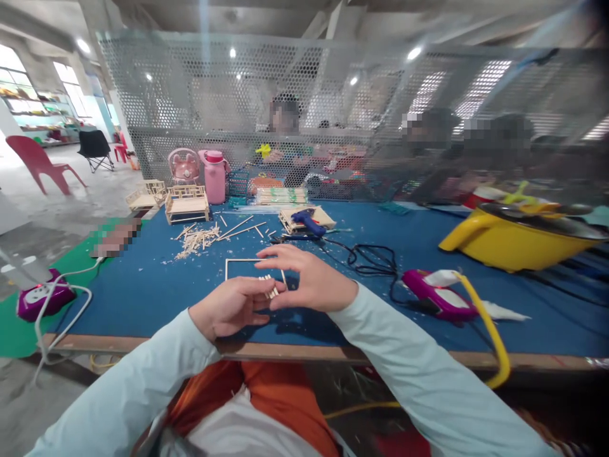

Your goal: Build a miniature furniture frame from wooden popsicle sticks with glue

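1. From the worn camera, a person's left hand (228, 309) pinches a small bundle of short wooden sticks (270, 287) between thumb and fingers above a blue-topped table (152, 295); the narrow grip appears to keep the pieces together, their ends facing the other palm.

2. The right hand (316, 279) arches opposite, fingers spread wide and thumb low beside the bundle, a shape that seems to leave the sticks within easy reach. Whether the thumb touches them, one cannot tell.

3. Beneath and just beyond the hands lies a thin pale frame (242, 260), flat on the table and partly hidden by the fingers; it sits directly in front of the person, likely for close access.

4. Farther in, a blue glue gun (308, 222) rests on a flat wooden piece (328, 219), perhaps to raise it off the tabletop. A black cord (375, 259) lies in loops to its right, near a purple power strip (442, 296).

5. Loose sticks (197, 240) lie heaped to the left, seemingly near enough to pick from, before a small wooden bench (187, 203) and a pink bottle (215, 179) at the mesh screen (162, 95). A yellow pot (514, 240) stands at right, well apart from the hands.
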The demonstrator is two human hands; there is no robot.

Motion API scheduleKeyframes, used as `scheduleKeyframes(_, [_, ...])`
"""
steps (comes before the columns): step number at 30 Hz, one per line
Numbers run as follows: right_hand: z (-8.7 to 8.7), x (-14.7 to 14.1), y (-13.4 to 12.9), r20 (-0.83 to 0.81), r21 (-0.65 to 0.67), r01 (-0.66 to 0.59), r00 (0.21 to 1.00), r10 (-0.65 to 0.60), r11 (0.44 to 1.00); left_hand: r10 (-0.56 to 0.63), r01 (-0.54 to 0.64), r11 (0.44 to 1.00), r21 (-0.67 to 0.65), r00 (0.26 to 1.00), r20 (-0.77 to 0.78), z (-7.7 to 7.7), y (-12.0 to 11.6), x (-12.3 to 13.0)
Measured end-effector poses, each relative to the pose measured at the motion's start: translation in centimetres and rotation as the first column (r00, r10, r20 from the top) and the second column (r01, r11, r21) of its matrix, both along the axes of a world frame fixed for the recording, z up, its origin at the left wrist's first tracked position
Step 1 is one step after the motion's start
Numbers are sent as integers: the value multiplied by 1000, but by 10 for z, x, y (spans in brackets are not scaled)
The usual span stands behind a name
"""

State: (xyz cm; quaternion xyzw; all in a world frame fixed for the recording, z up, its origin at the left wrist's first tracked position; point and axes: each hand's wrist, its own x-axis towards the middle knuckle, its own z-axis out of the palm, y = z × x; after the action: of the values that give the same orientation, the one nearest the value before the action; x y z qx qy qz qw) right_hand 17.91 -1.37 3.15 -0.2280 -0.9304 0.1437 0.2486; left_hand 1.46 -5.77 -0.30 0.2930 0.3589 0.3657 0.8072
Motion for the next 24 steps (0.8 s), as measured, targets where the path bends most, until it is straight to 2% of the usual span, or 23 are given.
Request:
scheduleKeyframes(3, [-1, -7, 7, -37, 0, -59, 998, 59, 998, -8, 8, 1000, 17, 999, -34, 2, 6, -6])
scheduleKeyframes(6, [0, -10, 8, -45, -11, -55, 997, 54, 998, -55, 63, 995, 76, 993, -109, 6, 16, -12])
scheduleKeyframes(11, [-5, -10, 12, -172, -43, 134, 975, -140, 990, -82, 146, 962, 230, 961, -264, 25, 40, -15])
scheduleKeyframes(14, [-11, -8, 20, -286, -72, 171, 940, -184, 983, -95, 179, 943, 279, 952, -291, 33, 55, -13])
scheduleKeyframes(16, [-15, -7, 24, -322, -93, 170, 927, -191, 981, -114, 194, 937, 292, 956, -271, 32, 61, -12])
scheduleKeyframes(19, [-23, -7, 29, -323, -158, 143, 928, -188, 977, -138, 196, 944, 267, 966, -221, 22, 65, -11])
scheduleKeyframes(24, [-31, -7, 32, -279, -288, 63, 949, -147, 956, -86, 133, 954, 269, 980, -181, 9, 63, -12])
